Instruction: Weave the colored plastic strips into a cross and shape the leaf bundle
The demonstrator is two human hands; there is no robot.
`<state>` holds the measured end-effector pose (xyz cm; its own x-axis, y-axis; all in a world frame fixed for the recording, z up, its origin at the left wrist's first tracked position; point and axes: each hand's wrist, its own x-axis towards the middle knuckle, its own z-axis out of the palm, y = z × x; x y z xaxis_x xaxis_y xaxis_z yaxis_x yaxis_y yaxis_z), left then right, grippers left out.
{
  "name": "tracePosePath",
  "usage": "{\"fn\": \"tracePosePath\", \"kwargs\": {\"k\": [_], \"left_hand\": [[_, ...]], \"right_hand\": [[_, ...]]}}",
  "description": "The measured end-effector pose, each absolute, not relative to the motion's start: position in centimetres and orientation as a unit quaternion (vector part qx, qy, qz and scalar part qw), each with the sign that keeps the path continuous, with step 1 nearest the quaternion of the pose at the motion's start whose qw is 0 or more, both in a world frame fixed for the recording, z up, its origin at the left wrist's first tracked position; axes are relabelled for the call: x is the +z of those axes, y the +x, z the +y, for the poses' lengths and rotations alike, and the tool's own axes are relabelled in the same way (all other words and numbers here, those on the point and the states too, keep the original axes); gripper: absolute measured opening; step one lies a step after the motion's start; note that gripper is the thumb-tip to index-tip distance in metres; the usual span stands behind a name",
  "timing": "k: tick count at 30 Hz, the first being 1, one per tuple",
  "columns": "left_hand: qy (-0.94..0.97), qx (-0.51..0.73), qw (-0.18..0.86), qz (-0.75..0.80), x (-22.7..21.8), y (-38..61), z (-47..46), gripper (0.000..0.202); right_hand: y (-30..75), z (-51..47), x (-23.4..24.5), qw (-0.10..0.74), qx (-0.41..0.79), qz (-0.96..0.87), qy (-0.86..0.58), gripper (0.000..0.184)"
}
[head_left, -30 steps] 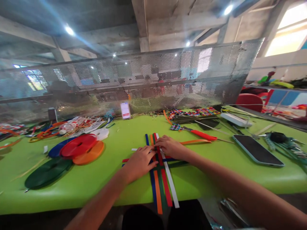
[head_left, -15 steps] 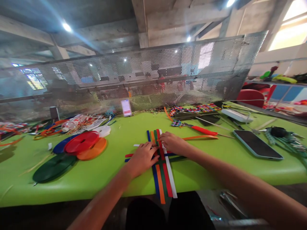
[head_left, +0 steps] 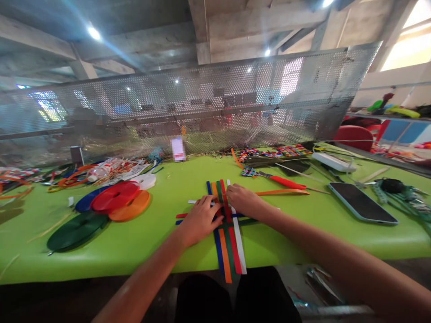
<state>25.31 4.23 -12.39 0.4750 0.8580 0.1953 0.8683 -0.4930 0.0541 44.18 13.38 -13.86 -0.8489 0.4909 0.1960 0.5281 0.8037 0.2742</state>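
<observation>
Flat blue, orange, green, red and white strips cross one another in a small weave (head_left: pixel 227 224) in front of me. My left hand (head_left: pixel 201 219) lies over its left part, fingers spread and pressing on the strips, thumb apart. At the upper right of the weave, my right hand (head_left: pixel 243 200) has its fingers bent together on the upright white strip (head_left: pixel 239 244); the fingertips are partly hidden. Short red, blue and white ends stick out left of my left hand. More crosswise ends come out under my right wrist.
Rolls of strip lie at left: green (head_left: pixel 78 231), red (head_left: pixel 115 197), orange (head_left: pixel 134 206), blue and white. Red-handled scissors (head_left: pixel 286 182), a loose orange strip (head_left: pixel 284 192) and a phone (head_left: pixel 362 202) are at right. A perforated metal screen (head_left: pixel 202 103) stands behind the green table (head_left: pixel 151 255).
My right hand has shifted slightly, and the white strip beside its fingers lies straighter. A white crosswise end now shows beyond the right wrist. My left hand stays nearly in place.
</observation>
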Motion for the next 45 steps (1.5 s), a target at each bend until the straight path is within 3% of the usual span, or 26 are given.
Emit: {"fn": "tracePosePath", "kwargs": {"k": [5,13,45], "left_hand": [[-0.861,-0.085,0.025,-0.501,-12.52,25.13,4.41,0.035],[-0.857,-0.095,0.012,-0.507,-12.33,25.15,4.52,0.034],[-0.858,-0.09,0.015,-0.506,-12.39,24.6,4.8,0.04]], "right_hand": [[44.12,13.48,-13.81,0.061,-0.16,-0.948,-0.267,0.018],[44.45,13.42,-14.13,0.133,-0.117,-0.933,-0.313,0.024],[44.57,13.62,-13.68,0.199,0.066,-0.928,-0.308,0.02]]}}
